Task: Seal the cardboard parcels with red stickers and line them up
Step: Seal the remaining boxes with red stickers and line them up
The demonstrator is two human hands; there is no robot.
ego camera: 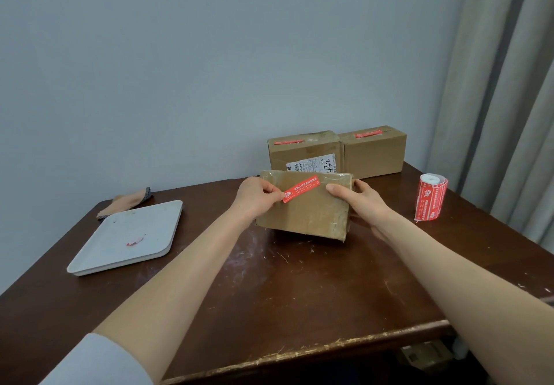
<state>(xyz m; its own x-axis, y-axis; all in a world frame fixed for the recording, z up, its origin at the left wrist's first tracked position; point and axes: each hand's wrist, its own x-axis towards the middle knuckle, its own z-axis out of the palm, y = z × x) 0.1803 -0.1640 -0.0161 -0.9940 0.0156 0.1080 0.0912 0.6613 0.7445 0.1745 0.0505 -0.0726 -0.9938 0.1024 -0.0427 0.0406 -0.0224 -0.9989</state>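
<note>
A taped brown cardboard parcel [305,217] is tilted up off the table's middle, its top face toward me. My right hand [361,202] grips its right end, thumb on the top face. My left hand [257,196] pinches the left end of a red sticker [300,189] that lies slanted across the parcel's upper part. Behind stand two parcels side by side against the wall: one with a white label [304,152] and a plain one [374,152], each with a red sticker on top. A roll of red stickers [431,200] stands at the right.
A white tray [126,239] with a small red scrap lies at the left of the dark wooden table [269,294]. A folded cloth [126,202] sits behind the tray. A curtain hangs at the right. The table's front edge is worn.
</note>
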